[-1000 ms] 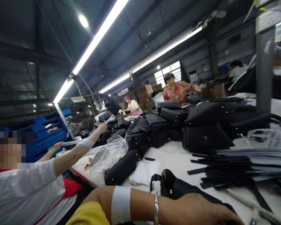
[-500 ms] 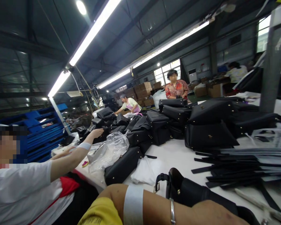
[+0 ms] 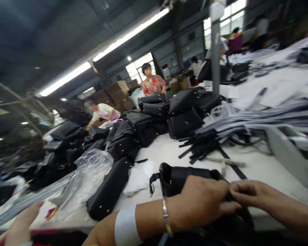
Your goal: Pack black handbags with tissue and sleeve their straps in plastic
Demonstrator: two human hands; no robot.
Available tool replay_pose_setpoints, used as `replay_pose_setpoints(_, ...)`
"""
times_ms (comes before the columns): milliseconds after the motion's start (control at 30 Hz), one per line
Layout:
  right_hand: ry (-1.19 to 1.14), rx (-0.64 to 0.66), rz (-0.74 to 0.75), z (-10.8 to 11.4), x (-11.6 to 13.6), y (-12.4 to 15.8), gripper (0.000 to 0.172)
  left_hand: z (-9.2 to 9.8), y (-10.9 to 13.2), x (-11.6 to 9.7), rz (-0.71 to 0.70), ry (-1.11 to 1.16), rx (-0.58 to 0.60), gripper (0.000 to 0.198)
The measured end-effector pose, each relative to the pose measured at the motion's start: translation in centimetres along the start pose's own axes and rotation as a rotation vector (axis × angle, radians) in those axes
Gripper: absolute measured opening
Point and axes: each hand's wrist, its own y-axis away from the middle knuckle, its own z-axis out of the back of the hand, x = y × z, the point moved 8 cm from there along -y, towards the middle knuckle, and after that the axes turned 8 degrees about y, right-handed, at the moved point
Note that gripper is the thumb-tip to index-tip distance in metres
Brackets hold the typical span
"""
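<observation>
A black handbag (image 3: pixel 178 178) with gold-coloured studs lies on its side at the near edge of the white table, its buckled strap (image 3: pixel 154 181) sticking out to the left. My left hand (image 3: pixel 207 198), with a silver bangle and a pale band on the arm, is closed over the bag's near right part. Close against it, my right hand (image 3: pixel 248 194) pinches the bag's edge, thumb and fingers together. The bag's lower right part is dark and mostly hidden under both hands. Whether the fingertips hold any smaller part, I cannot make out.
Black handbags (image 3: pixel 141 126) are heaped across the table, one (image 3: pixel 110 191) lying close on the left. Clear plastic (image 3: pixel 92 174) and white sheeting (image 3: pixel 140 177) lie beside it. Black strips (image 3: pixel 202 145) and a hammer-like tool (image 3: pixel 227 161) are beyond my hands. A co-worker's arm (image 3: pixel 23 218) reaches in at lower left.
The view has swung right and down, bringing my right hand into sight at the bag beside my left. The co-worker on the left is now mostly out of frame.
</observation>
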Motion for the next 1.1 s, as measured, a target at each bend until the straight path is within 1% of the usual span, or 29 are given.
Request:
replay_pose_setpoints(33, -0.063, 0.007, -0.064, 0.3, -0.9, 0.5, 0.050, 0.4, 0.2, 0.6, 0.041, 0.015, -0.026, 0.036)
replay_pose_setpoints(67, -0.095, -0.021, -0.121, 0.8, -1.7, 1.0, 0.049, 0.7, 0.3, 1.2, 0.071, 0.044, -0.051, 0.032)
replay_pose_setpoints(133, -0.139, -0.146, -0.180, 1.9, -2.4, 1.7, 0.048, 0.9, 0.4, 2.0, 0.104, 0.114, -0.087, 0.026)
replay_pose_setpoints(200, -0.174, -0.233, -0.156, 2.2, -1.8, 2.2, 0.045, 0.8, 0.4, 2.4, 0.113, 0.186, -0.100, 0.025)
replay_pose_setpoints(300, -0.166, -0.239, -0.055, 1.1, 0.4, 2.2, 0.036, 0.5, 0.1, 2.4, 0.141, 0.265, -0.092, 0.028)
replay_pose_setpoints(400, -0.110, -0.240, -0.037, 0.1, 1.6, 1.9, 0.023, 0.3, -0.1, 2.3, 0.148, 0.283, -0.088, 0.032)
replay_pose_setpoints(467, -0.124, -0.213, -0.054, -0.3, 1.7, 1.5, 0.020, 0.3, -0.2, 2.2, 0.135, 0.255, -0.090, 0.036)
replay_pose_setpoints(633, -0.247, -0.103, -0.060, -0.3, 1.7, 0.9, 0.023, 0.4, -0.2, 1.8, 0.080, 0.212, -0.142, 0.042)
replay_pose_setpoints(767, -0.398, 0.015, -0.070, -0.5, 1.6, 0.8, 0.031, 0.7, -0.1, 0.9, 0.025, 0.210, -0.155, 0.041)
replay_pose_setpoints(867, -0.420, 0.075, -0.052, -0.5, 1.8, 0.8, 0.032, 0.6, 0.0, 0.7, 0.049, 0.142, -0.127, 0.036)
replay_pose_setpoints(967, -0.437, 0.097, -0.050, -0.6, 2.0, 0.8, 0.032, 0.6, -0.1, 0.6, 0.066, 0.117, -0.113, 0.026)
replay_pose_setpoints(1033, -0.443, 0.087, -0.065, -0.5, 1.6, 0.7, 0.034, 0.7, 0.0, 0.6, 0.060, 0.128, -0.139, 0.020)
replay_pose_setpoints(1100, -0.425, 0.058, -0.091, -0.3, 0.5, 0.7, 0.037, 0.9, 0.1, 0.8, 0.054, 0.145, -0.178, 0.019)
